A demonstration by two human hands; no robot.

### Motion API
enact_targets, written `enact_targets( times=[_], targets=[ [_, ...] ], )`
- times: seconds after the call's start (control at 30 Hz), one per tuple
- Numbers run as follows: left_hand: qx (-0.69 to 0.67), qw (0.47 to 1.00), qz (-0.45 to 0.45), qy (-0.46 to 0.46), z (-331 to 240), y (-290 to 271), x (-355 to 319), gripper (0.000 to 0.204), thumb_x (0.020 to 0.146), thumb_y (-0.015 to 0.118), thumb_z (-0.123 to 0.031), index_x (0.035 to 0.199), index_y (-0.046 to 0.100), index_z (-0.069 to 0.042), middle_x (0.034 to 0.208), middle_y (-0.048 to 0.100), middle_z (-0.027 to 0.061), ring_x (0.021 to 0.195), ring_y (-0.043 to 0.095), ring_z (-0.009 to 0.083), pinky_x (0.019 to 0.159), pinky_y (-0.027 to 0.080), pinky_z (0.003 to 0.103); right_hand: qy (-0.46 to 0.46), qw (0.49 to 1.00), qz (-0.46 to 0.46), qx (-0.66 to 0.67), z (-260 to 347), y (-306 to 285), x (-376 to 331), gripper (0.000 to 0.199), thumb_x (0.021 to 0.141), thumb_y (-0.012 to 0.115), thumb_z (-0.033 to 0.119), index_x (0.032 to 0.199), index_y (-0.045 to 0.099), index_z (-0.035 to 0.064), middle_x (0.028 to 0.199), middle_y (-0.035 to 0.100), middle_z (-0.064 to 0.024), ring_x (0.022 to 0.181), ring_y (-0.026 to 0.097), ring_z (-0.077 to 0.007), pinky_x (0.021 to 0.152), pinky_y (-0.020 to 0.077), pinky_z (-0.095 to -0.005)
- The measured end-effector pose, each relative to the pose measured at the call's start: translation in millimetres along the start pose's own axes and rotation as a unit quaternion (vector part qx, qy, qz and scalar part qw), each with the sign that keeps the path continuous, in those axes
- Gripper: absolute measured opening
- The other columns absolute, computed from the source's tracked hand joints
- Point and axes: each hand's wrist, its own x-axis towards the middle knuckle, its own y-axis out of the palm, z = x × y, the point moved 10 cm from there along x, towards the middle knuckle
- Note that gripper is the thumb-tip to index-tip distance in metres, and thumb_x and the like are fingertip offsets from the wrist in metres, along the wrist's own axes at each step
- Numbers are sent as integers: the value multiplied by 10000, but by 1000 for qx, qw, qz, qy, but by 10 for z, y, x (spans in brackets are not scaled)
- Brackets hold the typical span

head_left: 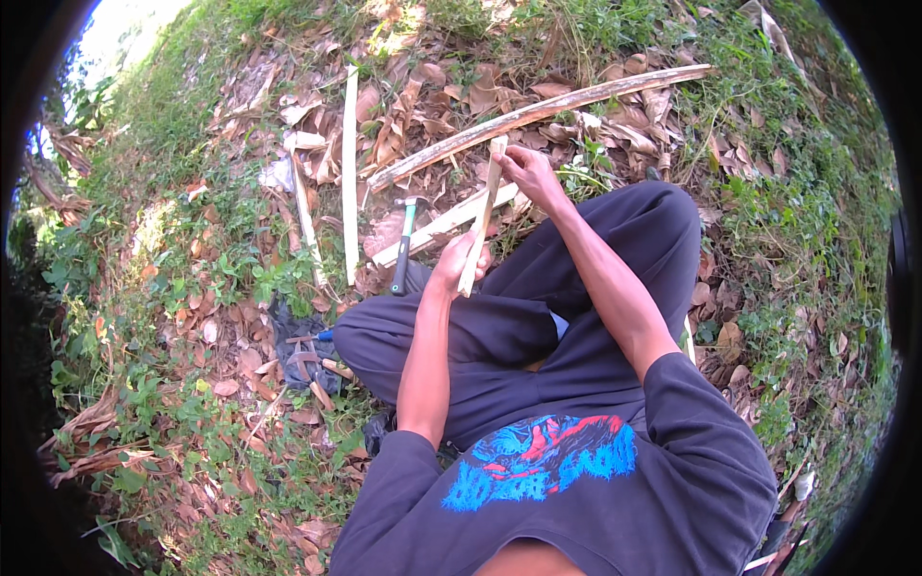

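A short pale wooden stick (487, 208) stands tilted above my crossed legs, its upper end leaning a little to the right. My left hand (459, 266) is wrapped round its lower part. Near the top end, my right hand (534, 180) pinches the stick between thumb and fingers. Behind it a split length of light wood (438, 230) lies slantwise on the ground. Left of that, a hammer (404, 245) with a black and green handle rests with its head pointing away from me.
A long curved pole (538, 111) lies across the leaves beyond my hands. Two thin strips stand out at the left, a straight pale strip (351, 173) and a rougher strip (306, 211). By my left knee, several tools lie on a dark plastic sheet (288, 331), one with a blue handle (325, 336).
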Motion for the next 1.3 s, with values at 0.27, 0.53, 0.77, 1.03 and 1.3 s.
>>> enact_targets(
  times=[0.27, 0.53, 0.77, 1.03, 1.3],
  targets=[
    [-54, 997, 47, -3, -21, 27, -41, 586, 1056, 463, -426, 1338, 508, 86, 829, 661, 89, 563, 572, 95, 469, 429, 200, -14, 999, 21, 38, -31, 50, -65, 435, 931, 700, 345, 1163, 678, -22, 989, 740, -154, 898, 709, -186, 817, 558, -334],
    [-15, 998, -30, 51, -113, -227, 15, 540, 1012, 569, -357, 1348, 515, 62, 785, 615, 35, 576, 548, 86, 493, 445, 199, -29, 997, 18, 70, -68, 57, -74, 369, 951, 674, 224, 1222, 650, -26, 1103, 723, -119, 1006, 682, -166, 898, 542, -310],
    [7, 957, -139, 254, -512, -399, -124, 528, 906, 734, -95, 1381, 514, -22, 929, 680, 39, 801, 660, 110, 699, 535, 238, 28, 957, 76, 278, -17, 131, -121, 362, 974, 657, 227, 1244, 621, -11, 1173, 704, -132, 1041, 694, -194, 869, 559, -314],
    [110, 927, -181, 308, -688, -290, -164, 459, 905, 721, -43, 1312, 510, -12, 1052, 703, 79, 966, 678, 147, 870, 523, 288, 33, 905, 96, 412, 124, 93, -146, 361, 968, 672, 174, 1276, 579, 11, 1155, 702, -135, 1034, 708, -223, 863, 567, -320],
    [147, 924, -222, 273, -497, -366, -59, 378, 874, 659, 51, 1208, 493, -11, 975, 685, 106, 908, 701, 180, 829, 567, 312, -88, 993, -77, 16, 996, -834, -235, 308, 950, 651, 116, 1247, 660, 36, 1172, 707, -111, 1041, 679, -189, 862, 559, -322]
  ],
)
